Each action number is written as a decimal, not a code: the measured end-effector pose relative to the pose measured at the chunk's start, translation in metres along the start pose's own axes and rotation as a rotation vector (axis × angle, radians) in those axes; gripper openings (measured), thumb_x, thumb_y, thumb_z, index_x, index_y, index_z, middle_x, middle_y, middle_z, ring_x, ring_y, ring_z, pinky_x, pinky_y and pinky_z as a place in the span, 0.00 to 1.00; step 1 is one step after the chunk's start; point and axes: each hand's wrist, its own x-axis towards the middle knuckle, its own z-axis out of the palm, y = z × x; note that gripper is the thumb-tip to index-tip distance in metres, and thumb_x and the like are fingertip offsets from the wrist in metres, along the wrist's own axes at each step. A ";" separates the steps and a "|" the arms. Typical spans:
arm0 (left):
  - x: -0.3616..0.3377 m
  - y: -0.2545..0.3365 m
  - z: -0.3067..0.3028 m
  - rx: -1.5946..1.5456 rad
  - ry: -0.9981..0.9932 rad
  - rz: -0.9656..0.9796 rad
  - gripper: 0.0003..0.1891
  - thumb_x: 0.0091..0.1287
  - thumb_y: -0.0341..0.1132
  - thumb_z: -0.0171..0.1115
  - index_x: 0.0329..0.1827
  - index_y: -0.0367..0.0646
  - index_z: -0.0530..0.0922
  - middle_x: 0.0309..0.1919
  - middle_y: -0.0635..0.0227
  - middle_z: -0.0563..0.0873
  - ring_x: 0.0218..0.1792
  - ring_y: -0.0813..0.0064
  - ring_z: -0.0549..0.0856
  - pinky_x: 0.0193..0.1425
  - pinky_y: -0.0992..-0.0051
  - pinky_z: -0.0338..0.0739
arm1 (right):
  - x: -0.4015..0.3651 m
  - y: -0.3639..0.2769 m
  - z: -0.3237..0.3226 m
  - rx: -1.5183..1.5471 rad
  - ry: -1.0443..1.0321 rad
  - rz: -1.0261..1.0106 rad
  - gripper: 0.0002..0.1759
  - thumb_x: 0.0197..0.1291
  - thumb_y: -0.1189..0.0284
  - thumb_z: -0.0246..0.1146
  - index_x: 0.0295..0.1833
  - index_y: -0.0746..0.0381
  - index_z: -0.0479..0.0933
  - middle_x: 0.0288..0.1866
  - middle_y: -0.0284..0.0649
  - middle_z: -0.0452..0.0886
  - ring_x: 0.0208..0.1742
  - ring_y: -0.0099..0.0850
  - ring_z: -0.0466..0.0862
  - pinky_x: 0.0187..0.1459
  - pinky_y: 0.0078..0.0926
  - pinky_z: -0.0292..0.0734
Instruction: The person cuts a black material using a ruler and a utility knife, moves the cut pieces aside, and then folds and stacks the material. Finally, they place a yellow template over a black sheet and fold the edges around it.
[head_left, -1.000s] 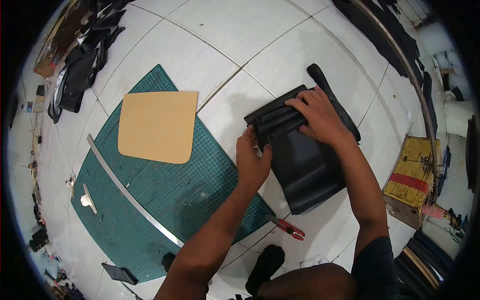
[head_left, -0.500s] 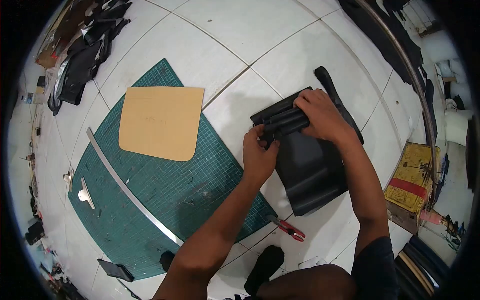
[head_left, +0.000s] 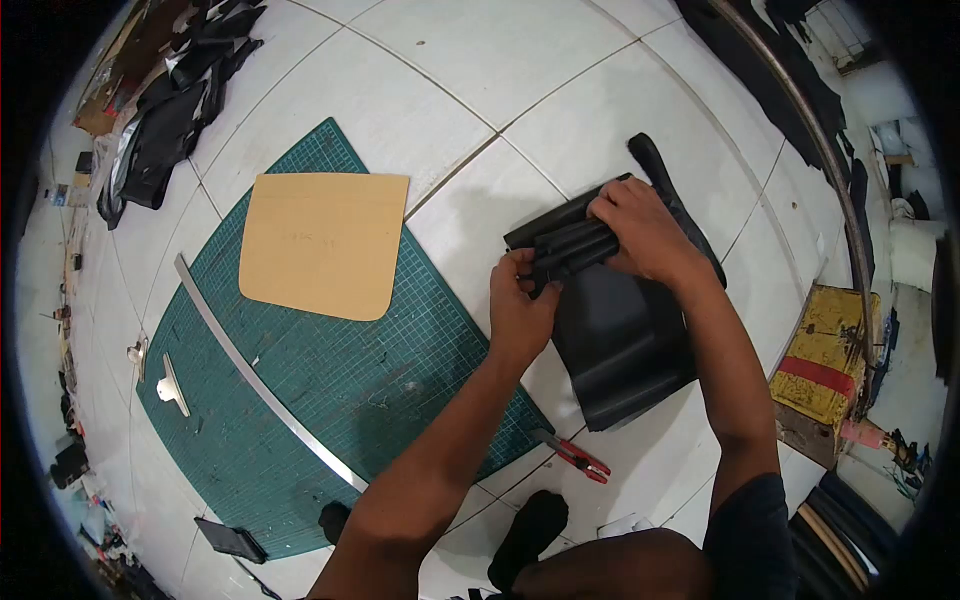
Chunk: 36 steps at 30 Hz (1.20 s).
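Observation:
Black sheet material, leather-like, (head_left: 625, 345) lies partly rolled and folded on the white tile floor. My left hand (head_left: 522, 308) pinches the left end of its rolled part. Over the right end of the same roll, my right hand (head_left: 645, 230) is wrapped with curled fingers. The inner folds are hidden under both hands. Left of them, a tan card template (head_left: 323, 245) with rounded lower corners rests on the green cutting mat (head_left: 330, 390). Faint writing on the card is too small to read.
A metal ruler (head_left: 262, 382) crosses the mat, near a metal clip (head_left: 172, 385). A red utility knife (head_left: 575, 455) lies at the mat's lower right corner. A dark phone-like object (head_left: 232, 540) sits lower left. At right stands a yellow box (head_left: 815, 355).
The rolled black material is slightly more bunched between my hands. My left hand has shifted a little to the right; my right hand stays nearly in place.

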 end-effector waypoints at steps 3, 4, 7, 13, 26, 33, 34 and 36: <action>-0.005 0.000 0.001 0.110 0.046 0.053 0.29 0.62 0.26 0.74 0.65 0.37 0.71 0.53 0.63 0.76 0.48 0.74 0.76 0.54 0.71 0.78 | -0.006 0.000 -0.001 0.001 0.021 -0.029 0.30 0.38 0.78 0.78 0.51 0.58 0.76 0.49 0.39 0.78 0.59 0.44 0.78 0.66 0.42 0.71; -0.006 0.000 0.002 0.092 0.051 0.068 0.29 0.62 0.27 0.75 0.65 0.37 0.71 0.53 0.63 0.76 0.49 0.74 0.76 0.54 0.71 0.78 | -0.009 0.000 -0.002 0.002 0.021 -0.039 0.29 0.38 0.78 0.78 0.50 0.58 0.76 0.48 0.39 0.78 0.58 0.43 0.78 0.65 0.42 0.71; -0.012 0.000 0.002 0.058 0.062 0.117 0.30 0.60 0.29 0.76 0.64 0.37 0.71 0.55 0.62 0.74 0.50 0.72 0.76 0.56 0.68 0.78 | -0.017 -0.002 -0.007 0.067 -0.050 -0.002 0.29 0.38 0.80 0.78 0.49 0.58 0.75 0.43 0.39 0.79 0.54 0.42 0.80 0.63 0.42 0.71; -0.020 0.001 -0.001 0.308 -0.008 0.224 0.36 0.56 0.27 0.75 0.68 0.34 0.68 0.58 0.54 0.72 0.54 0.59 0.78 0.60 0.63 0.79 | -0.029 -0.009 -0.017 0.036 -0.007 -0.064 0.30 0.35 0.82 0.77 0.48 0.59 0.75 0.42 0.40 0.81 0.50 0.43 0.82 0.63 0.42 0.72; -0.049 0.008 -0.015 0.144 0.051 0.070 0.35 0.60 0.24 0.66 0.74 0.35 0.69 0.58 0.49 0.75 0.61 0.47 0.78 0.70 0.56 0.74 | -0.042 -0.006 -0.006 0.035 0.081 -0.081 0.27 0.35 0.84 0.74 0.47 0.59 0.79 0.45 0.40 0.83 0.54 0.44 0.83 0.72 0.53 0.69; -0.055 0.008 -0.011 0.310 -0.040 0.147 0.38 0.62 0.28 0.67 0.78 0.40 0.68 0.62 0.48 0.76 0.63 0.47 0.75 0.71 0.55 0.72 | -0.019 -0.011 -0.003 0.002 0.002 -0.047 0.32 0.35 0.83 0.75 0.52 0.59 0.80 0.51 0.41 0.82 0.59 0.46 0.80 0.72 0.45 0.68; -0.054 0.008 -0.013 0.319 -0.060 0.128 0.38 0.62 0.28 0.67 0.79 0.40 0.67 0.62 0.48 0.76 0.63 0.47 0.75 0.71 0.55 0.72 | -0.017 -0.013 -0.001 -0.002 0.009 -0.047 0.33 0.35 0.83 0.76 0.54 0.58 0.80 0.52 0.42 0.81 0.60 0.47 0.79 0.71 0.45 0.68; -0.050 0.009 -0.016 0.313 -0.103 0.102 0.38 0.62 0.29 0.67 0.79 0.40 0.67 0.63 0.49 0.76 0.63 0.48 0.75 0.71 0.55 0.72 | -0.015 -0.013 0.003 -0.012 0.005 -0.043 0.42 0.35 0.83 0.77 0.64 0.58 0.78 0.58 0.44 0.80 0.62 0.48 0.79 0.73 0.45 0.67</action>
